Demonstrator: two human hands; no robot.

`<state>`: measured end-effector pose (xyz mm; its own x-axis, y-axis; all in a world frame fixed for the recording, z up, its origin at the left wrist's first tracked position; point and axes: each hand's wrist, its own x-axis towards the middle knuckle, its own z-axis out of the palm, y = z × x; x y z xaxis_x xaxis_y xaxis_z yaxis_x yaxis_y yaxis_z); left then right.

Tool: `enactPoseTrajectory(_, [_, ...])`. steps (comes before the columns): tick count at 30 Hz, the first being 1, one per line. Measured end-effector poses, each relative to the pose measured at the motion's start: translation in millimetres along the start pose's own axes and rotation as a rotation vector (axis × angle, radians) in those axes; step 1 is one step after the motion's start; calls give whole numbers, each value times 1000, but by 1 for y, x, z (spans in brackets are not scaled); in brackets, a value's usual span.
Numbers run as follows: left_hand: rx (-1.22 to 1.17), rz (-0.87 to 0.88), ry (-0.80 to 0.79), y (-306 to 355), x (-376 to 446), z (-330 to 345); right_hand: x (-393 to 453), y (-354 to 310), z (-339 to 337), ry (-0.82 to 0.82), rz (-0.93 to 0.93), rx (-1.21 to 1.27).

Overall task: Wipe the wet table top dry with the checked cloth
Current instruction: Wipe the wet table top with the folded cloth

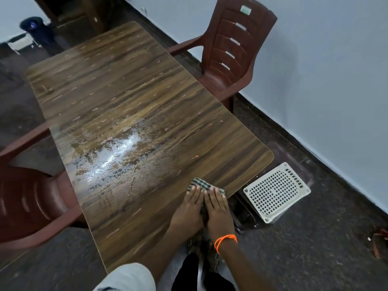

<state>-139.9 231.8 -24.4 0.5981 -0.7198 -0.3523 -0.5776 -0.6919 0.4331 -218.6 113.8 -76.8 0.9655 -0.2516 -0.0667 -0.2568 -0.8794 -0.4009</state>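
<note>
checked cloth [201, 184] at desk's [147, 91] near right edge, long axis along that edge | left hand [190, 208], right hand [218, 211] flat on it, fingers [194, 193] extended, close together | wet patch [117, 156] mid-desk

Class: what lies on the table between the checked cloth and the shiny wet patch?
Head view: bare wood-grain table between cloth and wet patch; nothing rests there.

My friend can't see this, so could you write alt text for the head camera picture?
Both hands, left hand and right hand, press a checked cloth flat on a wooden table top near its edge. A shiny wet patch lies left of them; brown plastic chairs stand alongside.
</note>
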Motion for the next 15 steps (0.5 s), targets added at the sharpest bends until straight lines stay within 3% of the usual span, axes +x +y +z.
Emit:
enactPoseTrajectory(7, [40, 120, -15, 16, 36, -2, 8, 29, -13, 28, 115, -34])
enactPoseTrajectory(15, [130, 129, 37, -39, 52, -33, 54, -25, 14, 114, 187, 60])
